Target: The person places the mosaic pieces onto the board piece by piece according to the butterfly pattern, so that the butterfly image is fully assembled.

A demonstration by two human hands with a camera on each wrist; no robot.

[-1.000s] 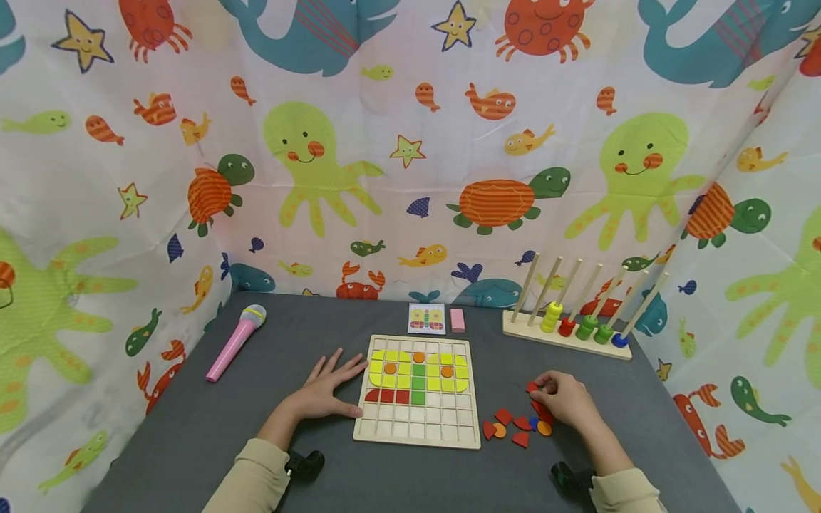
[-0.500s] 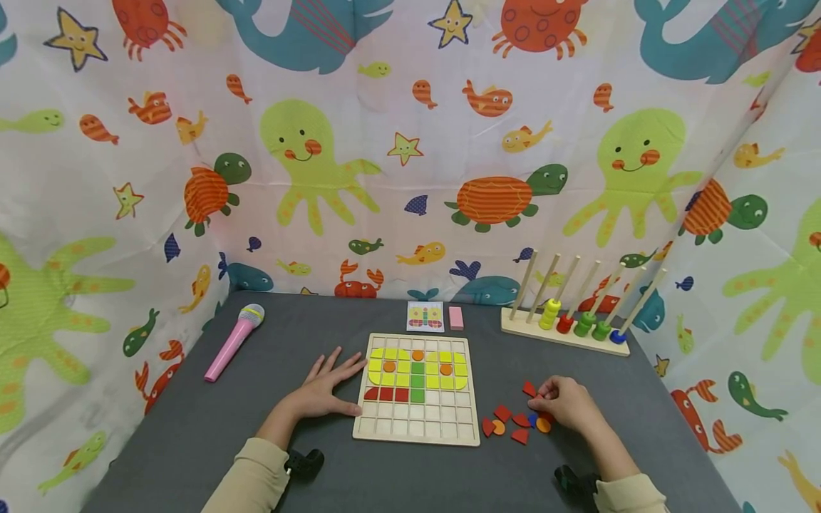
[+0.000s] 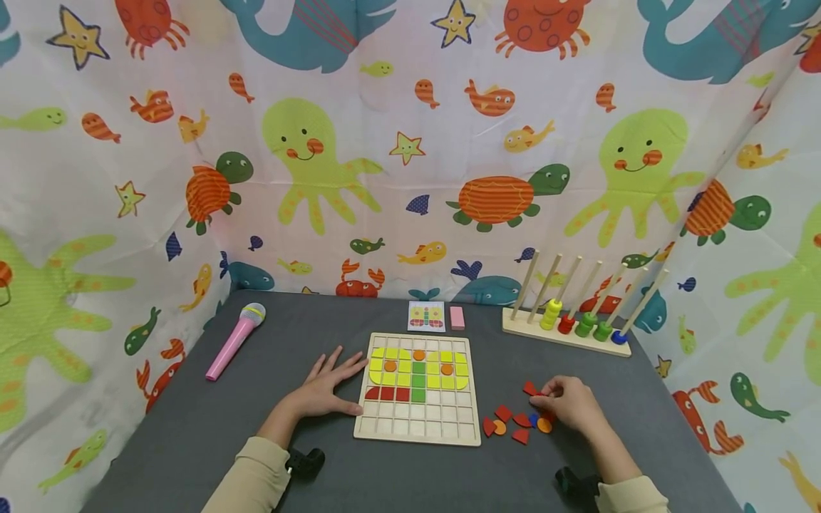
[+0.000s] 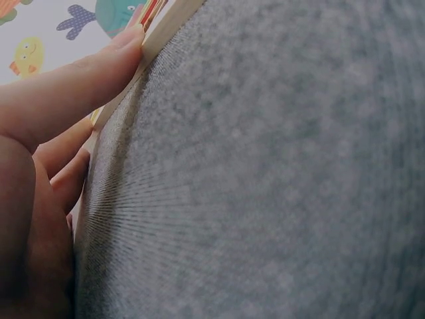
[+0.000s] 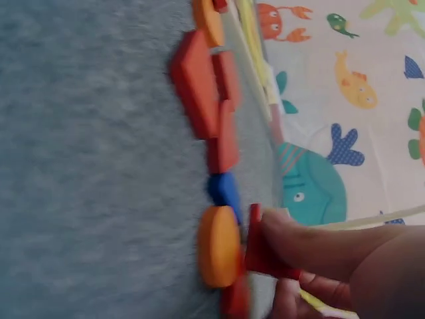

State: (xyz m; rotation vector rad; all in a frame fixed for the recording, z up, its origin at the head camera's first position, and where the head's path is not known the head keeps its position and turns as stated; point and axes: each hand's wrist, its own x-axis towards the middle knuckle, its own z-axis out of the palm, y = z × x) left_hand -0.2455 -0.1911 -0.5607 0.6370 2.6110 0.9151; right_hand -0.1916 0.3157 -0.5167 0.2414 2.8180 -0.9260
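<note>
My right hand [image 3: 571,405] pinches a flat red wooden piece [image 5: 265,256] between thumb and fingers, over the right end of a loose cluster. Close by in the right wrist view are an orange disc [image 5: 218,246], a blue piece [image 5: 224,193] and several red pieces [image 5: 194,83]. My left hand [image 3: 321,392] lies with fingers spread against the left edge of a wooden grid board [image 3: 420,430], thumb at its rim. Yellow tiles [image 3: 378,381], orange discs [image 3: 447,370], green squares [image 3: 418,381] and a short row of red tiles [image 3: 388,394] fill the board's upper cells.
Behind the board lie a small picture card [image 3: 426,317] and a pink block [image 3: 457,318]. A peg rack [image 3: 564,335] with coloured rings stands at the back right. A pink toy microphone [image 3: 234,343] lies on the left of the dark table, before a sea-animal curtain [image 3: 385,199].
The right hand has shifted slightly toward the person, and a red piece at its fingertips shows more fully. The left hand and the board have stayed in place.
</note>
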